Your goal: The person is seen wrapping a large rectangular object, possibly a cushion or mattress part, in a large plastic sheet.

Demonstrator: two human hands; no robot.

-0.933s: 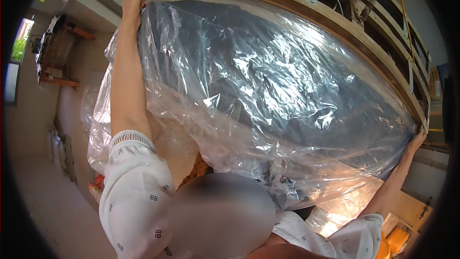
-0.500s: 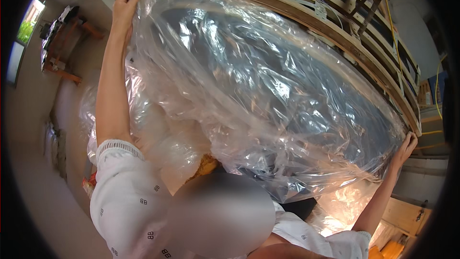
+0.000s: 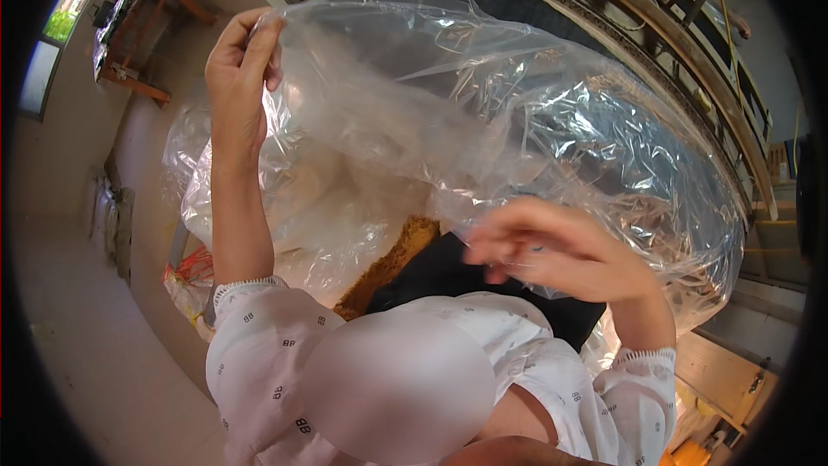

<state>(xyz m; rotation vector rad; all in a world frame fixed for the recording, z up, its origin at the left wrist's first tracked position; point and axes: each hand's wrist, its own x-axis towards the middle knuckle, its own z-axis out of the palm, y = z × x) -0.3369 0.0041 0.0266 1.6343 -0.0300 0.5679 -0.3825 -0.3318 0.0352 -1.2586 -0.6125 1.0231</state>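
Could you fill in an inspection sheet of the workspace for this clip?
Surface: dark surface, bare beyond the sheet's far edge.
Job's things: clear plastic sheet, crumpled and glossy, spread in front of the person.
Clutter: red-and-white bag at lower left; brown, rough-edged piece near the person's body.
Hands: left hand pinches the sheet's upper left edge; right hand is blurred, fingers loosely open, nothing seen held.
Cables: thin yellow cord at upper right.
Surroundings: slatted wooden frame at upper right; window at upper left.
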